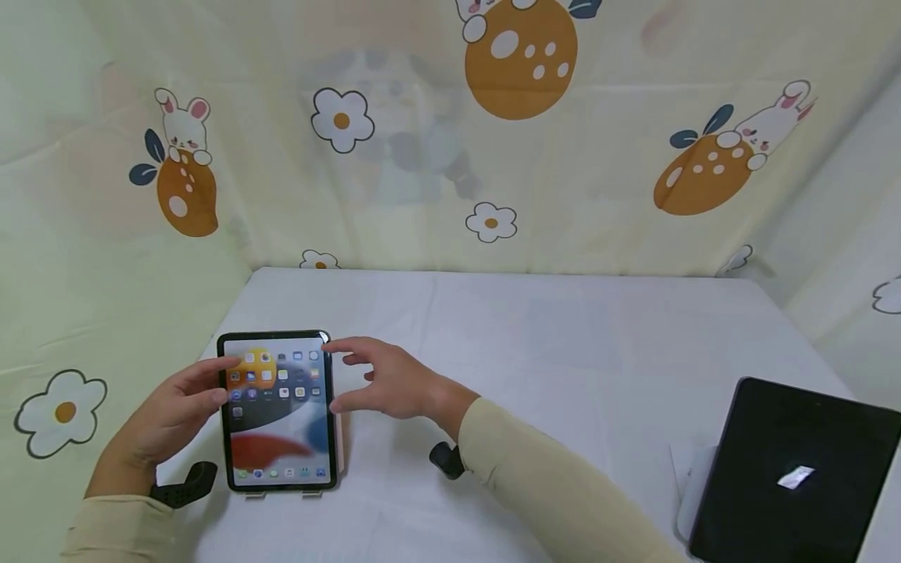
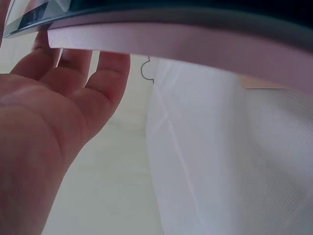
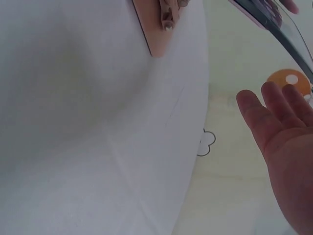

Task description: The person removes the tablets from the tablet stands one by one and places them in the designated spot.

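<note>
A tablet (image 1: 281,438) with a lit home screen stands tilted on a pink stand (image 1: 341,446) at the table's left. My left hand (image 1: 169,410) grips its left edge, thumb and index finger at the front; in the left wrist view, other fingers (image 2: 107,78) reach behind the stand's pink panel (image 2: 146,39). On the opposite side, my right hand (image 1: 394,379) has its index fingertip at the upper right corner and its thumb by the right edge. The right wrist view shows its other fingers (image 3: 259,115) extended, apart from the tablet (image 3: 279,34).
A second, dark-screened black tablet (image 1: 795,461) leans on a white support (image 1: 693,485) at the table's right. White cloth covers the table (image 1: 549,352). Patterned curtains (image 1: 408,172) hang behind and at both sides. The stand's pink base (image 3: 154,39) shows in the right wrist view.
</note>
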A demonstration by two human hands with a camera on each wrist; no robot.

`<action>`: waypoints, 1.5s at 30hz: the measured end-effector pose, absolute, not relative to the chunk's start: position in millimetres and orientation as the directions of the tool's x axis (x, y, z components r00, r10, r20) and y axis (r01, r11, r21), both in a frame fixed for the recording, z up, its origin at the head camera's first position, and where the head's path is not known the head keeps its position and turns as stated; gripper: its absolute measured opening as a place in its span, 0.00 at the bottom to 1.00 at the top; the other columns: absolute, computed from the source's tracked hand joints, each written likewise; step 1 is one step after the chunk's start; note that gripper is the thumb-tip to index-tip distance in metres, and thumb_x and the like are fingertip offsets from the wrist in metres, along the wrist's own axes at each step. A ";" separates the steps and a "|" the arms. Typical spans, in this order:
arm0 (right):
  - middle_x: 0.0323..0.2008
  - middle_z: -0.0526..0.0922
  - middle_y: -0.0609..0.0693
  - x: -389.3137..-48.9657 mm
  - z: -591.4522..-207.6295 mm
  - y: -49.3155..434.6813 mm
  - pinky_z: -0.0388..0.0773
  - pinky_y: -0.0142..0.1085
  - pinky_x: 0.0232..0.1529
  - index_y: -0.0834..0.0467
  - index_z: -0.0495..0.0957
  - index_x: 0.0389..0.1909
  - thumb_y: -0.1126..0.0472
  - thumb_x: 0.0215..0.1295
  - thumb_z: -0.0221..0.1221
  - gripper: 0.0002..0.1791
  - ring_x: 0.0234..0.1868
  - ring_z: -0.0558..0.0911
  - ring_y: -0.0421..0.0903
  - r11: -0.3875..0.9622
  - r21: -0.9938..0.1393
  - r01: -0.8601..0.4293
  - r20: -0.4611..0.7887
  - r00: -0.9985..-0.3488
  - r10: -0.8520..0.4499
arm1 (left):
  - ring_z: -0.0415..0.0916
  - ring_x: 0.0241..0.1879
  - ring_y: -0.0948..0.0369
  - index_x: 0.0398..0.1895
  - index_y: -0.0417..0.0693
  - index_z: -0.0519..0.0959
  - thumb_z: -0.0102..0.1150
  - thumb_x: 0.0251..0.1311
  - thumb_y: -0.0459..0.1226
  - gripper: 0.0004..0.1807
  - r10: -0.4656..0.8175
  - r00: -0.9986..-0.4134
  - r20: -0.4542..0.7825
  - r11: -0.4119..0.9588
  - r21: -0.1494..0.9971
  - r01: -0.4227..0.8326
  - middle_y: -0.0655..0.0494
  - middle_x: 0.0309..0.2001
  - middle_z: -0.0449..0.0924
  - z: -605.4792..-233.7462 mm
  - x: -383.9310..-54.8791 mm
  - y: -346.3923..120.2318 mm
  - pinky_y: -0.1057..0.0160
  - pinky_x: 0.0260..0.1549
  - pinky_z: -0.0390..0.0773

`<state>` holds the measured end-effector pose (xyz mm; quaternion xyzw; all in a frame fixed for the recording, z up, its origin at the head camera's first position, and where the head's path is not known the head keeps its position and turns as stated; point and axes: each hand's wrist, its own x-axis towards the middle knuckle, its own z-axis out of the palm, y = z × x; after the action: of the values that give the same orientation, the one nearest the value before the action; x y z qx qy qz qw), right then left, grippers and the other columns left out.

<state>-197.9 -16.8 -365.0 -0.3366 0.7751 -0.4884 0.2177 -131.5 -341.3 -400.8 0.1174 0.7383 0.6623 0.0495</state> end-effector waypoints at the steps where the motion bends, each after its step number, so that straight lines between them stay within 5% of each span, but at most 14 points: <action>1: 0.70 0.66 0.40 -197.3 -363.9 -18.8 0.69 0.41 0.64 0.46 0.67 0.72 0.56 0.61 0.71 0.39 0.66 0.70 0.42 0.302 -0.900 -0.314 -0.013 -0.675 -0.738 | 0.63 0.57 0.62 0.65 0.54 0.77 0.47 0.73 0.27 0.23 0.243 -0.967 0.081 0.097 0.989 0.107 0.65 0.60 0.67 -400.4 -131.9 -341.2 0.73 0.50 0.72; 17: 0.54 0.75 0.41 -198.5 -366.1 -36.9 0.77 0.32 0.47 0.46 0.69 0.69 0.55 0.60 0.71 0.36 0.59 0.73 0.44 0.301 -0.920 -0.253 -0.056 -0.672 -0.738 | 0.64 0.57 0.62 0.63 0.56 0.78 0.49 0.73 0.26 0.23 0.223 -0.974 0.051 0.091 0.993 0.073 0.63 0.59 0.67 -399.7 -132.7 -342.5 0.71 0.50 0.74; 45: 0.50 0.80 0.41 -198.5 -359.1 -34.5 0.78 0.32 0.46 0.47 0.71 0.70 0.55 0.62 0.70 0.35 0.53 0.76 0.40 0.272 -0.931 -0.246 -0.014 -0.718 -0.696 | 0.64 0.56 0.60 0.63 0.54 0.78 0.50 0.71 0.25 0.23 0.226 -0.972 0.070 0.125 0.987 0.100 0.60 0.58 0.67 -381.2 -137.7 -335.3 0.73 0.51 0.73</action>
<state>-198.5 -34.5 -359.1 -0.3066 0.7674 -0.5197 0.2166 -137.7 -335.3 -381.2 0.1092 0.7483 0.6525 0.0483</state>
